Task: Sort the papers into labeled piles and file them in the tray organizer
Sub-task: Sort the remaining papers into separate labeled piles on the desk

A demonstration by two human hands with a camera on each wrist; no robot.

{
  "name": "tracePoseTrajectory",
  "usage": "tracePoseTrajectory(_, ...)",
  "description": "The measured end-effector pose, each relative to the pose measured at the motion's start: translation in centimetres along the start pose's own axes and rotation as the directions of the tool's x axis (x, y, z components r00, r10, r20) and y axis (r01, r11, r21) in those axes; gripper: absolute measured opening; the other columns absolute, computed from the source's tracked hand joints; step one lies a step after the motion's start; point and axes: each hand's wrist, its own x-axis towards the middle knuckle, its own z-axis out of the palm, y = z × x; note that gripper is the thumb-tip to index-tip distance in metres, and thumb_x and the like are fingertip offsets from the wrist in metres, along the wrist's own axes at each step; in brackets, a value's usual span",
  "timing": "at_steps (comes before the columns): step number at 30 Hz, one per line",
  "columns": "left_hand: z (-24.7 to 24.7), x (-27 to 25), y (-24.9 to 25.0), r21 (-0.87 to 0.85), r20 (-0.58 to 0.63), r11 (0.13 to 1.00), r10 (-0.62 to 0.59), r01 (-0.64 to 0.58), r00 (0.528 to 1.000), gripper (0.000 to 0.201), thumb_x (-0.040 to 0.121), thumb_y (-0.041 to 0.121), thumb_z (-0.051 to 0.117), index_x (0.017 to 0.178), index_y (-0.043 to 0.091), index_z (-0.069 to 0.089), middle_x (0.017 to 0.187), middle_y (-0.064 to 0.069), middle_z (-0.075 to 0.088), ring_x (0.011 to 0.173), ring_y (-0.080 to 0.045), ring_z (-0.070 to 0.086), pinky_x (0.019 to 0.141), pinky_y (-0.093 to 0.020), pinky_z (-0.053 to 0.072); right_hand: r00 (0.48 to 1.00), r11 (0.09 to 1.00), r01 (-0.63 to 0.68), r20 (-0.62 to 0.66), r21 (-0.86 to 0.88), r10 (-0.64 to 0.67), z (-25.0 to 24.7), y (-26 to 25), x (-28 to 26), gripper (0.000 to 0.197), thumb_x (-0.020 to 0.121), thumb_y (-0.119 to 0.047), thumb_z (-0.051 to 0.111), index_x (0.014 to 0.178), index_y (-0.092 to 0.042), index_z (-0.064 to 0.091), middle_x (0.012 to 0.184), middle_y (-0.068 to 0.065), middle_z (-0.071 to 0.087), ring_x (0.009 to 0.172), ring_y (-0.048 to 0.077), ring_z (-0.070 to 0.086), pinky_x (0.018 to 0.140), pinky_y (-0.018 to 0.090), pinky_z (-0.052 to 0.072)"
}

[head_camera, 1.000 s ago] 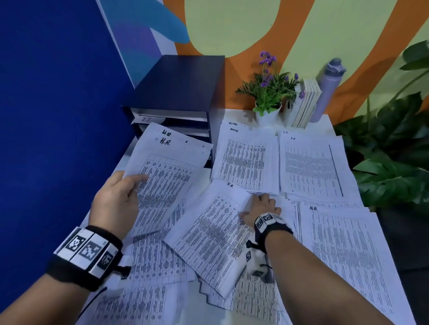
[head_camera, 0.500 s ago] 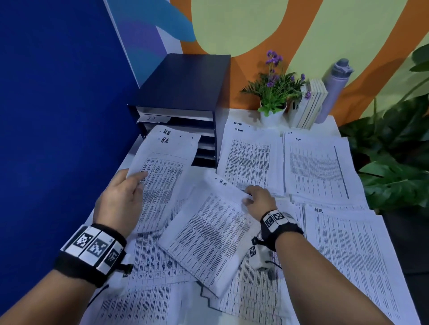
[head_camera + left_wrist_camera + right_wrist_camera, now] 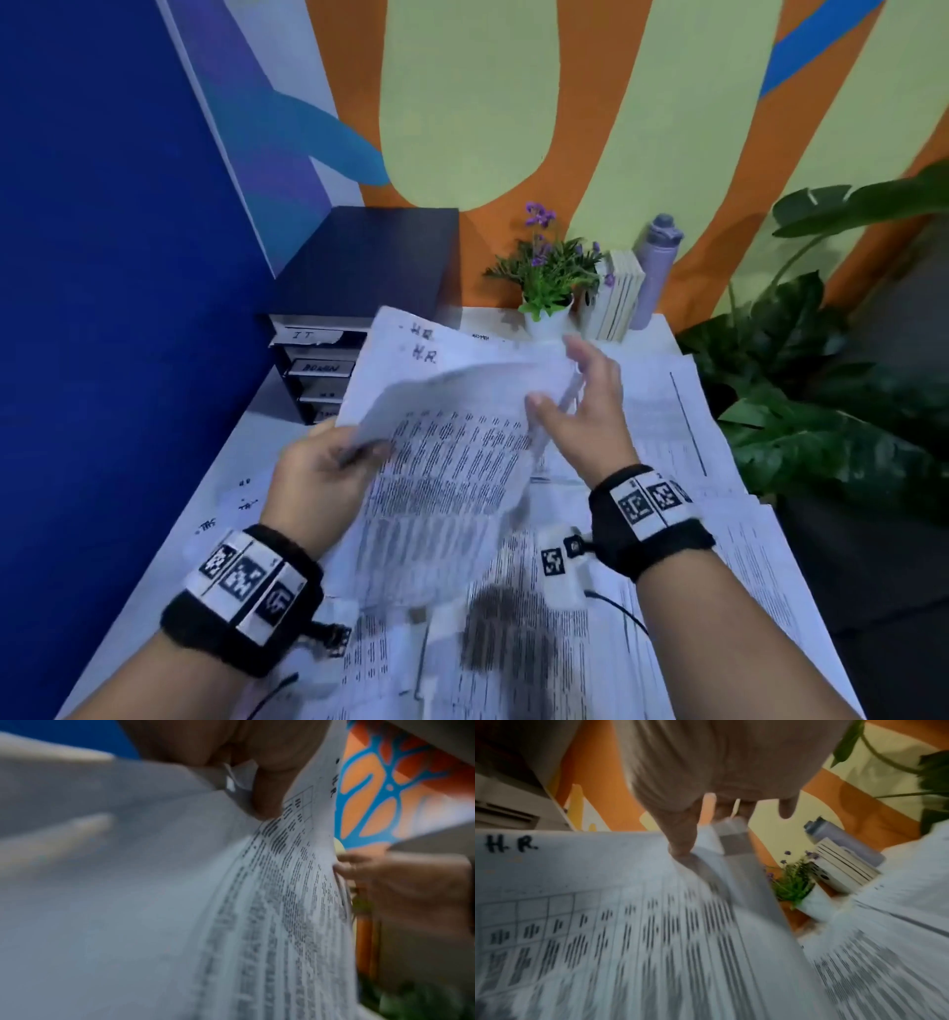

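Both of my hands are up off the table with a sheaf of H.R. papers between them. My left hand grips the sheaf's left edge, thumb on top and fingers curled under. My right hand pinches the right edge between thumb and fingers; the other fingers stand loosely spread. The pages bow upward between my hands, and "H.R." is handwritten at the top of the sheets.

Just beyond my left hand stands the dark blue tray organizer. Its top tray holds a sheet marked "IT"; the trays below carry labels too blurred for me to read. The raised sheaf hides the organizer's right front corner.

Beyond my right hand are a small potted plant with purple flowers, a row of upright books and a grey-lilac water bottle. Under and to the right of my wrists, printed papers cover the white table. A large leafy plant stands off the table's right side.
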Motion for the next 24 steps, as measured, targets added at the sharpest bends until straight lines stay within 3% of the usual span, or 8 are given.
tracePoseTrajectory(1,0.2,0.3,0.8,-0.084,-0.034,0.989,-0.123,0.119,0.992,0.006,0.081,0.022,0.076,0.080,0.027,0.073,0.079,0.014,0.070,0.077,-0.001,0.066,0.068,-0.019,0.050,0.994,0.988,-0.106,0.033,0.108,0.103,-0.1,0.4,-0.4,0.067,0.083,-0.033,0.071,0.139,-0.037,0.034,0.136,-0.005,0.039,0.128,0.013,0.039,0.107,0.035,0.034)
tracePoseTrajectory(4,1.1,0.9,0.7,-0.261,-0.045,0.913,-0.336,0.313,0.941,0.029,0.074,0.038,0.081,0.092,0.017,0.073,0.080,0.010,0.074,0.080,-0.007,0.069,0.077,-0.027,0.054,0.894,0.808,-0.438,0.283,0.394,0.346,0.1,2.4,-2.3,0.073,0.080,-0.038,0.076,0.139,-0.041,0.032,0.136,-0.001,0.051,0.126,0.018,0.050,0.108,0.042,0.041)
tracePoseTrajectory(9,2.5,0.9,-0.8,-0.480,0.189,0.722,-0.469,0.498,0.863,0.082,0.056,0.063,0.081,0.118,0.013,0.065,0.117,0.003,0.069,0.114,-0.017,0.061,0.104,-0.045,0.042,0.894,0.781,-0.442,0.149,0.441,0.422,0.3,4.3,-5.0,0.040,0.087,-0.016,0.070,0.124,-0.019,0.055,0.121,-0.001,0.065,0.116,0.020,0.060,0.104,0.046,0.045)
tracePoseTrajectory(11,2.9,0.2,-0.9,-0.533,0.250,0.670,-0.460,0.518,0.852,0.058,0.074,0.046,0.077,0.116,0.008,0.066,0.117,-0.006,0.069,0.115,-0.027,0.061,0.106,-0.052,0.040,0.887,0.734,-0.433,0.101,0.524,0.452,-0.3,4.3,-5.4,0.032,0.088,-0.008,0.067,0.118,-0.015,0.058,0.115,0.003,0.068,0.110,0.023,0.063,0.100,0.044,0.048)
tracePoseTrajectory(14,3.3,-0.5,-1.1,-0.478,0.219,0.746,-0.410,0.464,0.885,0.032,0.087,0.033,0.067,0.103,0.006,0.070,0.104,-0.012,0.073,0.104,-0.035,0.066,0.096,-0.057,0.047,0.888,0.708,-0.432,0.125,0.558,0.443,-1.2,4.8,-5.6,0.021,0.090,-0.006,0.064,0.109,-0.015,0.064,0.107,0.002,0.072,0.100,0.021,0.066,0.091,0.037,0.051)
tracePoseTrajectory(17,3.2,-0.5,-1.2,-0.480,0.180,0.765,-0.394,0.430,0.901,0.031,0.081,0.033,0.074,0.099,0.008,0.072,0.100,-0.009,0.075,0.098,-0.030,0.070,0.093,-0.054,0.051,0.892,0.719,-0.439,0.164,0.539,0.422,-2.1,5.5,-5.7,0.013,0.093,-0.012,0.062,0.105,-0.011,0.067,0.095,0.005,0.067,0.087,0.023,0.059,0.080,0.037,0.049)
tracePoseTrajectory(20,3.0,-0.1,-1.2,-0.478,0.163,0.773,-0.389,0.417,0.907,0.028,0.079,0.026,0.078,0.099,0.008,0.071,0.098,-0.006,0.075,0.096,-0.026,0.071,0.092,-0.047,0.052,0.893,0.679,-0.433,0.176,0.593,0.415,-2.7,5.7,-5.8,0.013,0.093,-0.003,0.058,0.100,-0.010,0.068,0.090,0.007,0.065,0.084,0.022,0.057,0.079,0.036,0.047)
tracePoseTrajectory(24,2.5,-0.1,-0.1,-0.501,0.099,0.790,-0.352,0.353,0.931,0.018,0.076,0.018,0.080,0.092,0.014,0.072,0.089,0.003,0.076,0.085,-0.012,0.073,0.071,-0.024,0.053,0.912,0.674,-0.396,0.180,0.623,0.369,-3.3,5.8,-6.3,0.020,0.091,0.006,0.056,0.086,-0.010,0.066,0.078,0.002,0.061,0.077,0.020,0.053,0.075,0.031,0.045)
